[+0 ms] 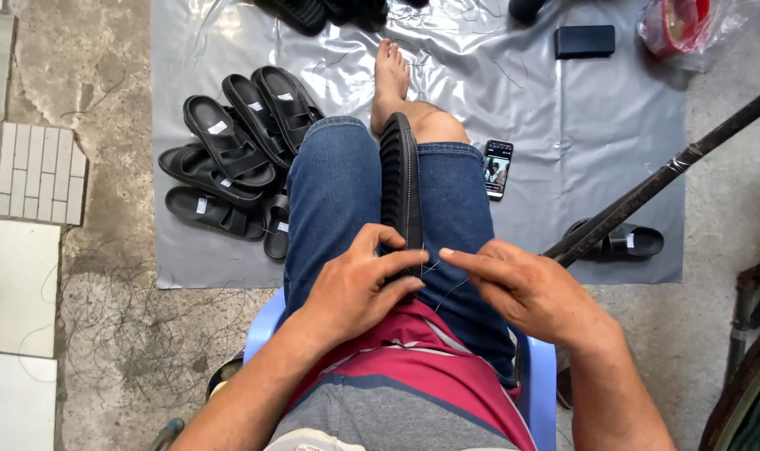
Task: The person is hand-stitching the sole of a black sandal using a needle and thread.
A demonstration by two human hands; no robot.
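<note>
left hand (pixel 355 288) clamped on black sandal (pixel 401 188) heel | right hand (pixel 526 288) pinching thread (pixel 447 294) | pull taut, sandal steady between knees

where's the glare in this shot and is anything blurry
Head view: daylight glares in white streaks off the grey plastic sheet, strongest near the top; the left hand, right hand and black sandal are sharp; the dark pole looks slightly soft; wide-lens bending shows at the edges.
</note>
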